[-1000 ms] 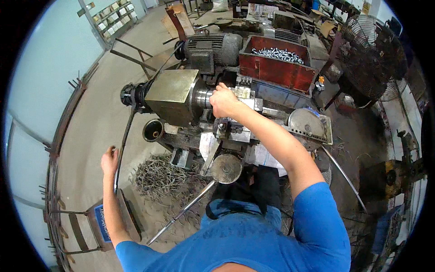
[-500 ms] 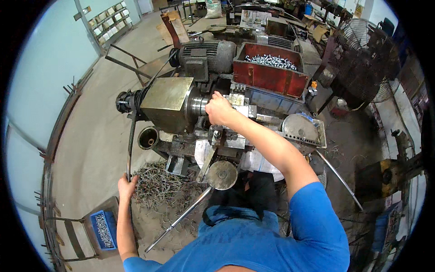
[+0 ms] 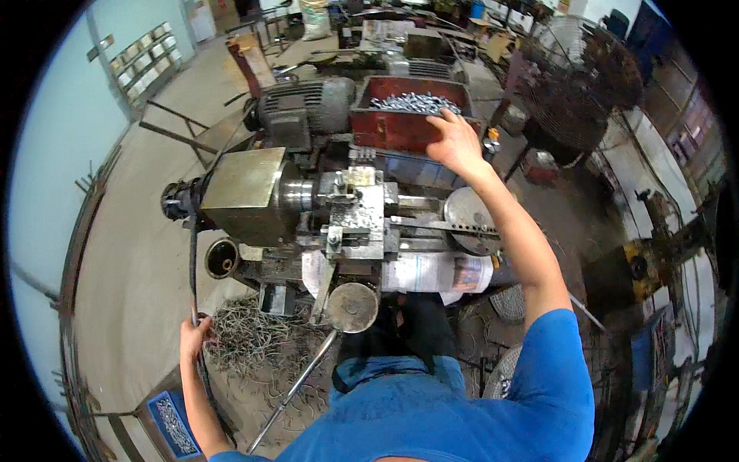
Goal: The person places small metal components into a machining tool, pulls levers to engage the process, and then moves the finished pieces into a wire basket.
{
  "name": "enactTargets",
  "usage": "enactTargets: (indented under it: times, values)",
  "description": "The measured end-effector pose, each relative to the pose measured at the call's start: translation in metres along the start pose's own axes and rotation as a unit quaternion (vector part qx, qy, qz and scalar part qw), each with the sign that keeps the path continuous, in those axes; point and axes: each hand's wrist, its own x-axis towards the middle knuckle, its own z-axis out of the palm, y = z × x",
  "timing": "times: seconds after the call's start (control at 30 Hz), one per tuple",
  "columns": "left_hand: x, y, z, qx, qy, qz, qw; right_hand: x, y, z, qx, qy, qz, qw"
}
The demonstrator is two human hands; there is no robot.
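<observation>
My left hand point(image 3: 193, 337) is closed around a long dark rod point(image 3: 193, 266) that hangs from the left end of a small lathe point(image 3: 240, 183). My right hand point(image 3: 456, 146) reaches over the front edge of a rusty red metal box point(image 3: 389, 131), its fingers spread and nothing visible in them. Many small shiny metal pieces point(image 3: 408, 102) lie in that box; its near wall and my hand hide some. Between my arms sit the bright spindle nose point(image 3: 296, 194) and the greasy tool slide point(image 3: 360, 219) of the lathe.
An electric motor point(image 3: 308, 108) stands behind the lathe. A round-headed lever point(image 3: 352, 306) sits in front of me. Tangled metal shavings point(image 3: 250, 331) cover the floor beside a blue bin point(image 3: 172, 423) of metal pieces. A large caged fan point(image 3: 573, 85) stands at the right.
My right hand has left the lathe's spindle and moved right and away from me to the red box. My left hand stays on the rod. The view has shifted slightly right.
</observation>
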Motion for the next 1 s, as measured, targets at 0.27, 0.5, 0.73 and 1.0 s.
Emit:
enactTargets:
  times: [0.27,0.5,0.73,1.0]
  values:
    - [0.004,-0.030,-0.009,-0.033,0.004,-0.023,0.999,-0.244,0.130,-0.046,0.024,-0.085,0.232,0.969]
    - [0.028,-0.034,-0.010,-0.038,-0.026,-0.046,0.998,-0.536,0.139,-0.059,-0.132,-0.275,0.456,0.836]
    - [0.028,-0.042,-0.019,-0.052,-0.041,-0.056,0.996,-0.600,0.109,-0.046,-0.134,-0.373,0.391,0.830]
    - [0.026,-0.046,-0.009,-0.005,0.047,-0.024,0.999,-0.592,0.138,-0.027,-0.138,-0.483,0.373,0.781]
